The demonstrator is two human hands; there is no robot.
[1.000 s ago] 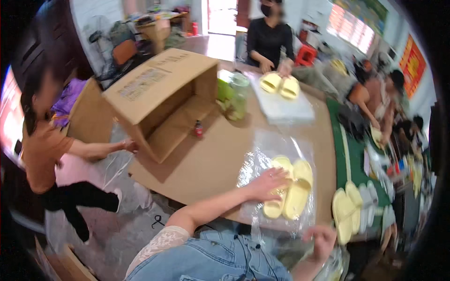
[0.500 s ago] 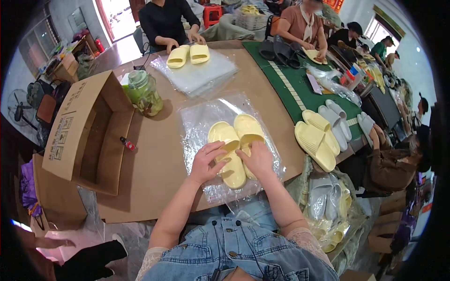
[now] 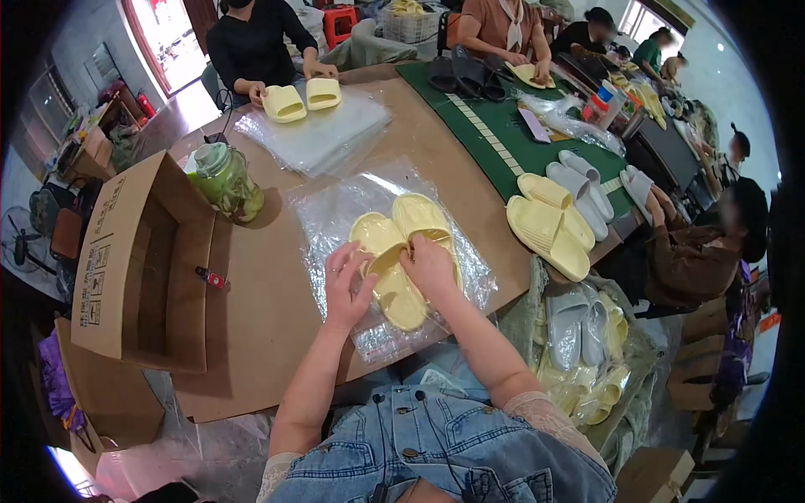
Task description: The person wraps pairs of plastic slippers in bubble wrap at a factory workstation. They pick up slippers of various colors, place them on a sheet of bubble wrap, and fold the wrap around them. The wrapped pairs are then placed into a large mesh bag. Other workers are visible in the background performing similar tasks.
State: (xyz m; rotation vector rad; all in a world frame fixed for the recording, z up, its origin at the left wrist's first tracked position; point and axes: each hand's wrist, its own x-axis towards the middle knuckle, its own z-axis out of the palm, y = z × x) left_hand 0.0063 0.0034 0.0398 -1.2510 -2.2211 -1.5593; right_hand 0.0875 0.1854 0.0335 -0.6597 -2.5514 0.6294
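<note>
A pair of pale yellow slippers lies side by side on a clear plastic bag (image 3: 314, 218) in front of me, straps at the far end. My left hand (image 3: 345, 289) rests against the outer side of the left slipper (image 3: 401, 303), its fingers and thumb apart. Between the two straps, my right hand (image 3: 431, 270) has its fingers bunched at the inner edge of the right slipper (image 3: 419, 215), seemingly pinching it. The fingertips are partly hidden, and this forearm covers some of that slipper's heel end.
An open cardboard box (image 3: 126, 268) holding a small red bottle (image 3: 211, 277) stands left, beside a green-filled jar (image 3: 228, 186). Across the table a person handles yellow slippers (image 3: 285, 104) over stacked plastic bags (image 3: 335, 134). More slippers (image 3: 549, 235) lie right, above a sack of wrapped pairs (image 3: 579, 331).
My right hand has shifted from the right slipper's strap to the gap between the slippers, its fingers now drawn together. The left hand stays by the left slipper. The whole view has shifted slightly.
</note>
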